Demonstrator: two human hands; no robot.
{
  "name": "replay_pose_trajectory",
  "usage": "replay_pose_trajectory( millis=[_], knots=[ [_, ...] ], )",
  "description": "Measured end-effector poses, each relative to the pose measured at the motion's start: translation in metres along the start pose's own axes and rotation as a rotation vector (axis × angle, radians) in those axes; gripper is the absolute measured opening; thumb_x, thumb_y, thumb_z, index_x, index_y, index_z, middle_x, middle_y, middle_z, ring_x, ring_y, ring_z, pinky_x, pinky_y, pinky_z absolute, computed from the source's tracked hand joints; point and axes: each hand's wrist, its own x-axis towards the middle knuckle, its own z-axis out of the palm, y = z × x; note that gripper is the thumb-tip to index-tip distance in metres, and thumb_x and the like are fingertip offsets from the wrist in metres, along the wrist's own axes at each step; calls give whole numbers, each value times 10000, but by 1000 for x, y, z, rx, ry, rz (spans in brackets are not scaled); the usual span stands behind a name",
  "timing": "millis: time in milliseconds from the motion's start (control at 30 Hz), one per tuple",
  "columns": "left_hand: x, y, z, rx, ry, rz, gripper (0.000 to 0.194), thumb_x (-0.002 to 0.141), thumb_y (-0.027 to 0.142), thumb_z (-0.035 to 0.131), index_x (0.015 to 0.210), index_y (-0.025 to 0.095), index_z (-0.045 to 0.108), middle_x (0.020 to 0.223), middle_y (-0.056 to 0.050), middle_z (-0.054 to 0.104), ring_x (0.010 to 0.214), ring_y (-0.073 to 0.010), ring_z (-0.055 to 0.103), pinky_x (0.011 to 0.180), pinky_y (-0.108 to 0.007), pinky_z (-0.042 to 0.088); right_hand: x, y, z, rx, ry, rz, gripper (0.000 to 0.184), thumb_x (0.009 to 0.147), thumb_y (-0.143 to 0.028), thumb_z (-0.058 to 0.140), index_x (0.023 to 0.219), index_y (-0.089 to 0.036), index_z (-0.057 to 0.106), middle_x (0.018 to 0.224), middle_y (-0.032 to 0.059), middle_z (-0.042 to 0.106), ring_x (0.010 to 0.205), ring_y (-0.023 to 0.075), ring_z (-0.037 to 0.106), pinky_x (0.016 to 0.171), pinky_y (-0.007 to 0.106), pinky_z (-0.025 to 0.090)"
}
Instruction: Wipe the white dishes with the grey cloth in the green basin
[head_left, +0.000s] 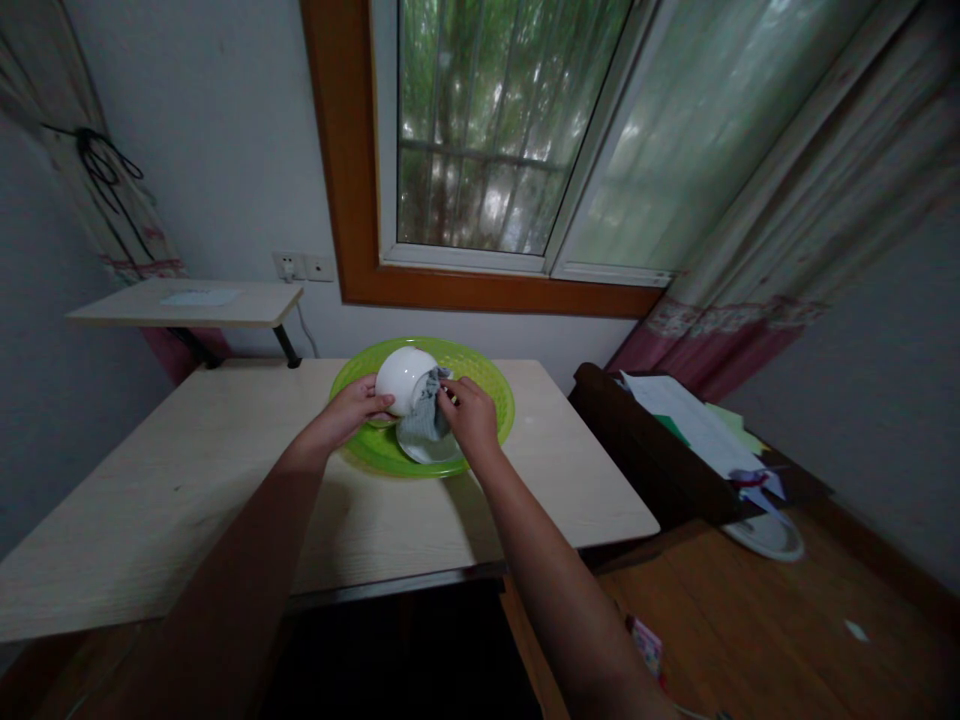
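1. Left hand (351, 411) grasps the white bowl (402, 376); right hand (470, 411) pinches the grey cloth (424, 416) against it.
2. Worktop (581, 475) carries, near its far edge, the green basin (498, 388), under the bowl.
3. Bowl (smooth, it seems) could slip, if left grip loosens or cloth pulls.

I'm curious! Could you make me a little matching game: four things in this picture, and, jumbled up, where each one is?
1. Upper white bowl
2. Grey cloth
3. Green basin
4. Power sockets

A. Left of the window
B. In the left grip
C. On the table
D. In the right grip

Pairs: 1-B, 2-D, 3-C, 4-A
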Motion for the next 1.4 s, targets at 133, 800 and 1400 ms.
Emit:
replay_pose_trajectory(
  millis=[133, 800, 1400],
  knots=[
    [-2, 0, -2, -17, 12, 21, 545, 704, 286, 825, 1184, 105, 639, 1068, -121, 741, 880, -238, 729, 763, -340, 616, 0, 0, 0, -15, -97, 8, 186, 914, -276, 661, 1029, -215, 793, 858, 47, 736, 775, 176, 664, 758, 261, 478],
    [-2, 0, -2, -16, -17, 35, 510, 738, 287, 801, 1198, 122, 655, 1120, -143, 729, 939, -282, 730, 794, -409, 627, -1, 0, -1, -27, -25, 41, 149, 886, -284, 687, 962, -234, 805, 853, 52, 767, 732, 180, 673, 697, 265, 474],
    [-6, 8, 4, -35, -43, 17, 511, 727, 272, 805, 1190, 118, 652, 1069, -136, 740, 877, -254, 731, 746, -355, 624, 1, 2, -1, 119, 85, 64, 171, 912, -285, 641, 972, -216, 785, 855, 40, 753, 735, 172, 663, 742, 276, 489]
  ],
)
